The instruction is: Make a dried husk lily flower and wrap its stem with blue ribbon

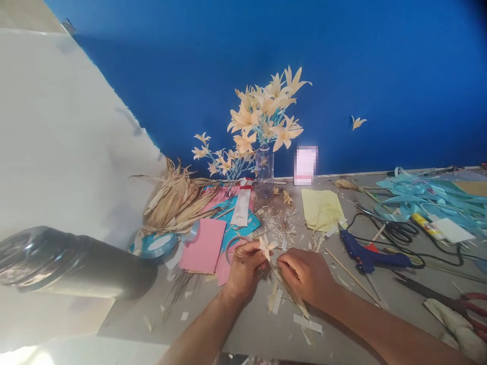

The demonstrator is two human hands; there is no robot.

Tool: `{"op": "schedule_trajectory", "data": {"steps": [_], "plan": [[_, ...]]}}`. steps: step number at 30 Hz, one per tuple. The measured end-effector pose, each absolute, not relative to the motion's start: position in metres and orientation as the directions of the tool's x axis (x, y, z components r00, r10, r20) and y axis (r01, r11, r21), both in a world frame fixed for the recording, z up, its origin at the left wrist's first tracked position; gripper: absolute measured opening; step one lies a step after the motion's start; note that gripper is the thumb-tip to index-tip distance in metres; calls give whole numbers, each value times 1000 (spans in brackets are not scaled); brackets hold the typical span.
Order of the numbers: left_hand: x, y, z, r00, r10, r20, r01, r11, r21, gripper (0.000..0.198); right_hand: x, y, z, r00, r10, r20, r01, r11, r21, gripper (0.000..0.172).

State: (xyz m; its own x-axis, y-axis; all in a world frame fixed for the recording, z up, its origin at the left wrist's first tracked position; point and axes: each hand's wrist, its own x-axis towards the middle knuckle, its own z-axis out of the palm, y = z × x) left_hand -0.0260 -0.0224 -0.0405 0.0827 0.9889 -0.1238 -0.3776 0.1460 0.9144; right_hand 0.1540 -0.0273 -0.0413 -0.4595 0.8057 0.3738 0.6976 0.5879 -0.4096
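Observation:
Between the thumb and fingers of my left hand (245,266) is a small cream-coloured artificial flower (267,247), its petals spread upward. My right hand (304,274) is just right of the flower, its fingers curled and pinched together against a dried husk strip (291,291). This long tan strip runs from below the flower down toward the table's front. Its upper end is partly hidden by the fingers. Paper scraps (307,323) and husk trimmings (279,223) lie around both hands. A roll of tape (230,248) touches the space behind my left hand.
A clear vase (265,172) of cream flowers stands at the back. Left are dried husks (171,197), pink paper (203,245), blue ribbon (158,245) and a dark cylinder (76,263). Right are a blue glue gun (369,256), scissors (437,294), yellow sheets (322,210) and blue strips (429,192).

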Motion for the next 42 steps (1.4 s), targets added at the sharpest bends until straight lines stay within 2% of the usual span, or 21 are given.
{"op": "schedule_trajectory", "data": {"steps": [5, 9, 12, 21, 30, 35, 38, 42], "plan": [[-23, -24, -42, 101, 990, -97, -343, 126, 931, 21, 158, -20, -43, -401, 817, 415, 719, 561, -411, 26], [-20, -25, -40, 103, 990, -100, -415, 135, 900, 23, 160, -13, -45, -404, 840, 362, 740, 533, -410, 25], [-17, -25, -33, 127, 988, -84, -402, 129, 906, 24, 161, -11, -45, -406, 850, 335, 745, 520, -417, 25], [-13, -4, -1, 216, 970, 109, -303, -39, 952, 21, 163, -5, -45, -416, 851, 320, 755, 519, -401, 25], [-12, 2, -34, 344, 939, 8, -198, 64, 978, 20, 167, -2, -45, -354, 889, 292, 754, 455, -474, 15], [-10, -1, -35, 307, 950, -49, -255, 132, 958, 23, 167, -2, -48, -360, 885, 295, 721, 464, -514, 17], [-10, 0, -37, 278, 958, -73, -339, 169, 925, 24, 165, -2, -45, -314, 900, 304, 673, 437, -597, 18], [-10, 2, -42, 283, 952, -116, -381, 223, 897, 30, 163, -2, -40, -193, 957, 215, 497, 285, -820, 19]]}}
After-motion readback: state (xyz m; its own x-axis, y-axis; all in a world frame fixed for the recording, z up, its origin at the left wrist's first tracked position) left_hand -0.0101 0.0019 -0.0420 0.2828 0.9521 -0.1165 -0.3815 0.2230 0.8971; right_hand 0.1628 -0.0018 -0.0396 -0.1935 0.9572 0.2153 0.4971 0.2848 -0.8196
